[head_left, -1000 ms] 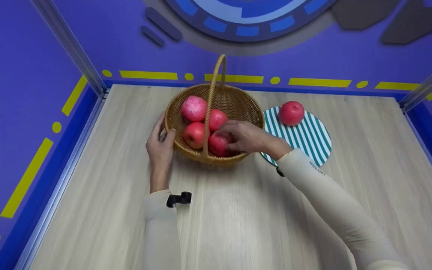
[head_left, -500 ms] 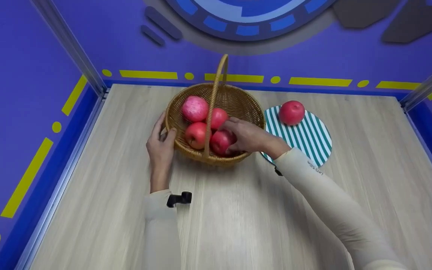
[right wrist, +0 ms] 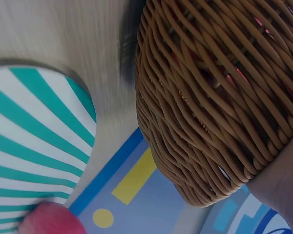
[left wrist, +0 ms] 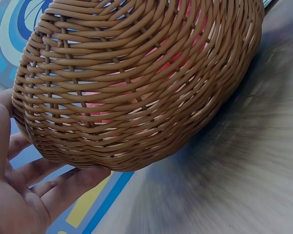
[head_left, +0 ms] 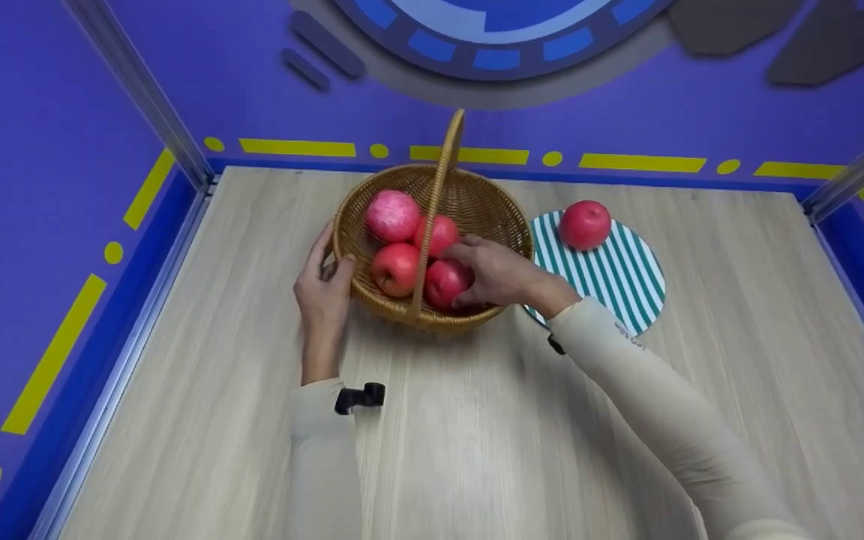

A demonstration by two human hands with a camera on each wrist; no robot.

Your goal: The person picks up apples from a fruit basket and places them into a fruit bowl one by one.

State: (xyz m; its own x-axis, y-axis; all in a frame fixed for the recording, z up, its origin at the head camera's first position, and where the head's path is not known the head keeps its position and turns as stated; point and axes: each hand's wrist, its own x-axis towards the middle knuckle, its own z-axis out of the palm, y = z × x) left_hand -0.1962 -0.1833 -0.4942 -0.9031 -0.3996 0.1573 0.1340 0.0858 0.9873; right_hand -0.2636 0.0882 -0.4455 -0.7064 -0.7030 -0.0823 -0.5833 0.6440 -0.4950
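A brown wicker basket with a tall arched handle holds several red apples. My left hand rests against its left side, thumb at the rim; in the left wrist view the fingers lie fairly straight along the weave. Reaching in over the right rim, my right hand grips the front-right apple, thumb at its near side and fingers behind. Beside that fruit sit another apple to the left, one behind, and a paler, speckled one at the back left.
Right of the basket lies a round green-and-white striped mat, its left edge close to the basket. One red apple sits near its back edge. Blue-purple panels border the light wooden tabletop at the back and sides.
The basket has shifted slightly to the right and its handle has turned the same way. The left hand stays at its side; the right hand keeps hold of the front-right apple.
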